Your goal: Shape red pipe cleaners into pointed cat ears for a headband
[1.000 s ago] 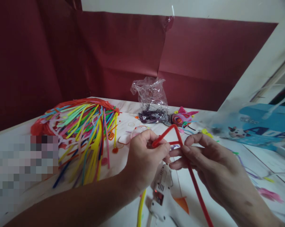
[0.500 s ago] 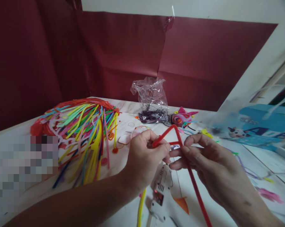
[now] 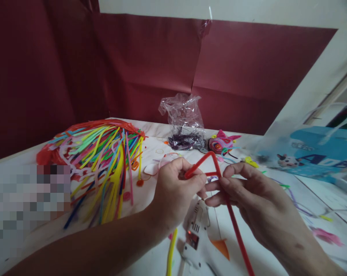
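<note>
A red pipe cleaner (image 3: 236,226) is bent into a triangle at its upper end, with a long straight tail running down toward me. My left hand (image 3: 177,188) pinches the triangle's left corner between thumb and fingers. At the right corner, my right hand (image 3: 254,195) has its thumb and fingers closed on the stem, where the tail leaves the triangle. Below both hands lies a white glue gun (image 3: 199,234) with a small red light. Beside it is a yellow pipe cleaner (image 3: 171,251), partly covered by my left arm.
Many coloured pipe cleaners (image 3: 113,176) spill from a red bag on the left. A clear plastic bag (image 3: 186,122) with dark strands and a pink fuzzy figure (image 3: 221,142) stand at the back. On the right is a blue-and-white carrier bag (image 3: 320,149); an orange piece (image 3: 222,248) lies near the glue gun.
The tail's lower end has swung slightly left. Both hands keep nearly the same place and grip on the red pipe cleaner.
</note>
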`<state>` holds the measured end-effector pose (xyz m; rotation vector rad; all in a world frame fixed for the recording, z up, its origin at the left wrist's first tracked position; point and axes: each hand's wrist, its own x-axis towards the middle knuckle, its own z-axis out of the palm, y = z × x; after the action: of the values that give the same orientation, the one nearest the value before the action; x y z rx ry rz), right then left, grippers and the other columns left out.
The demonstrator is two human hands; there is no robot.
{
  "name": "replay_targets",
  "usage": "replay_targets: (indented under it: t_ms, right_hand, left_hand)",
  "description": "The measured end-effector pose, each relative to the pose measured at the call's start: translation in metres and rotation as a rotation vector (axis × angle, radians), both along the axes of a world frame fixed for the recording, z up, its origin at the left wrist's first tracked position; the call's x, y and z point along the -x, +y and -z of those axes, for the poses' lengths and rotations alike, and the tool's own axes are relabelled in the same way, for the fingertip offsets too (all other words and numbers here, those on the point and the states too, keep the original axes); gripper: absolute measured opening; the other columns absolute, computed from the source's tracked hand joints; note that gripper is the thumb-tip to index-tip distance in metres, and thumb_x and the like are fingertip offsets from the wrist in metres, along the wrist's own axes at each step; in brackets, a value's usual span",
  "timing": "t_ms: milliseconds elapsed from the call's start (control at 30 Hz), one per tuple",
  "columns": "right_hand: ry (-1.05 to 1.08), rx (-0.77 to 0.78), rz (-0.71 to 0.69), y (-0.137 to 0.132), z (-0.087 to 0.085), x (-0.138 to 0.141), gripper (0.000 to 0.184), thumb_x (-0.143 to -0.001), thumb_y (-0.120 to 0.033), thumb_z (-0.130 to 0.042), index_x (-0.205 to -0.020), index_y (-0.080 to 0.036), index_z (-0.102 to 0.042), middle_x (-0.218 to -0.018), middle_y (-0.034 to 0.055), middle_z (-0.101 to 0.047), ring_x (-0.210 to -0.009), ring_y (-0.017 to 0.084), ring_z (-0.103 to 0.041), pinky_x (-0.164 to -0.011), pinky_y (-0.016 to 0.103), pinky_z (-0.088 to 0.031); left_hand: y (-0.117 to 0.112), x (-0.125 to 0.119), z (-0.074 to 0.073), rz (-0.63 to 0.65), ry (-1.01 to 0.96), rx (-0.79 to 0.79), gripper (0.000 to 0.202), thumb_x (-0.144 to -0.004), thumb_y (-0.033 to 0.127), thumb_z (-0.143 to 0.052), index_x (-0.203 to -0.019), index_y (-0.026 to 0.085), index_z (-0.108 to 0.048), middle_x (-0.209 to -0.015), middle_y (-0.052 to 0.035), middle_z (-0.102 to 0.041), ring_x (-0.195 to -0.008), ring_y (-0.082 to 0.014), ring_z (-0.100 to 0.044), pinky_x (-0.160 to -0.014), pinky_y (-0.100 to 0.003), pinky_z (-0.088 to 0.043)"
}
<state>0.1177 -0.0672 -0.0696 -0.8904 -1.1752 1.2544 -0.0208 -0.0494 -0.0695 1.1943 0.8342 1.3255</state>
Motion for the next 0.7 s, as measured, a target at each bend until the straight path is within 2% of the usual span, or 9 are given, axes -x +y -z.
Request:
replay_targets:
  t_ms: [167, 233, 367, 433, 700]
  right_hand:
    - [0.009, -0.012, -0.011, -0.0001, 0.0015, -0.0003, 0.021, -0.073, -0.025, -0.067, -0.077, -0.020, -0.048, -0.062, 0.0005, -0.070, -0.054, 0.019, -0.069, -0.053, 0.027, -0.055]
    - [0.002, -0.023, -0.009, -0.0006, 0.0014, 0.0000, 0.022, -0.074, -0.026, -0.066, -0.084, -0.021, -0.047, -0.064, 0.0017, -0.071, -0.055, 0.020, -0.069, -0.054, 0.028, -0.056]
    - [-0.022, -0.020, -0.006, -0.0011, -0.0006, 0.0019, 0.041, -0.074, -0.029, -0.066, -0.105, -0.020, -0.041, -0.065, 0.0039, -0.072, -0.054, 0.020, -0.069, -0.055, 0.029, -0.056]
    - [-0.025, -0.009, -0.014, -0.0013, -0.0012, 0.0024, 0.046, -0.073, -0.029, -0.066, -0.109, -0.019, -0.039, -0.064, 0.0038, -0.072, -0.054, 0.020, -0.069, -0.054, 0.028, -0.056]
    - [-0.051, 0.010, -0.044, -0.0016, 0.0013, -0.0004, 0.031, -0.077, -0.025, -0.061, -0.102, -0.020, -0.044, -0.066, 0.0031, -0.072, -0.056, 0.019, -0.069, -0.056, 0.028, -0.056]
  left_hand:
    - [0.0002, 0.0002, 0.0010, 0.036, -0.029, 0.025, 0.011, -0.064, 0.019, -0.061, -0.063, 0.015, -0.050, -0.046, 0.0025, -0.056, -0.044, -0.0088, -0.051, -0.048, -0.021, -0.044]
    - [0.0002, 0.0002, 0.0014, 0.050, -0.039, 0.040, 0.011, -0.064, 0.019, -0.061, -0.065, 0.015, -0.051, -0.046, 0.0023, -0.056, -0.044, -0.0088, -0.051, -0.048, -0.021, -0.044]
    - [0.0003, -0.0001, 0.0017, 0.069, -0.042, 0.055, 0.010, -0.065, 0.019, -0.059, -0.066, 0.015, -0.050, -0.046, 0.0027, -0.055, -0.044, -0.0081, -0.051, -0.048, -0.020, -0.044]
    - [0.0006, -0.0004, 0.0013, 0.073, -0.049, 0.060, 0.011, -0.065, 0.019, -0.060, -0.065, 0.015, -0.049, -0.047, 0.0027, -0.054, -0.044, -0.0083, -0.051, -0.048, -0.021, -0.044]
    - [0.0019, -0.0010, 0.0007, 0.103, -0.084, 0.085, 0.013, -0.064, 0.019, -0.061, -0.066, 0.015, -0.049, -0.050, 0.0031, -0.053, -0.045, -0.0076, -0.049, -0.048, -0.022, -0.043]
